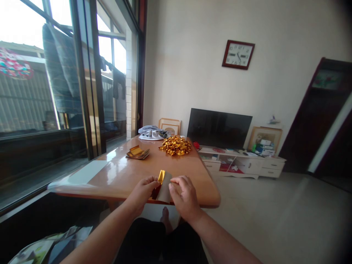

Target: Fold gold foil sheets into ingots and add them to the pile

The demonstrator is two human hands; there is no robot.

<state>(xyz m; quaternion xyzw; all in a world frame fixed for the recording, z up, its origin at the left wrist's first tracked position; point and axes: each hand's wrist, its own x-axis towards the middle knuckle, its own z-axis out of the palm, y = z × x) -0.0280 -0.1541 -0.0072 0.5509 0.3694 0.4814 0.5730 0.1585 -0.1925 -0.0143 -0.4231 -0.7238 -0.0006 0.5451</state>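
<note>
The left hand (146, 187) clamps a folded gold-and-grey foil paper strip (165, 189) lying just to its grip's right, long axis running forward; the right hand (186, 193) meets the opposite edge, pinching or merely touching, unclear.

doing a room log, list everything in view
foil paper: 1, gold/grey, between hands
paper stack: 1, gold/brown, table's left
foil heap: 1, gold, table's far end
cloth pile: 1, pale, beyond stack
table: 1, brown, centre
television: 1, black, on cabinet
cabinet: 1, white, by wall
clock: 1, brown, wall
windows: several, dark-framed, left
laundry: several, dark, outside
picture frames: several, wooden, near wall
legs: 2, black-clad, bottom
left hand: 1, bare, paper's left
right hand: 1, bare, paper's right
</note>
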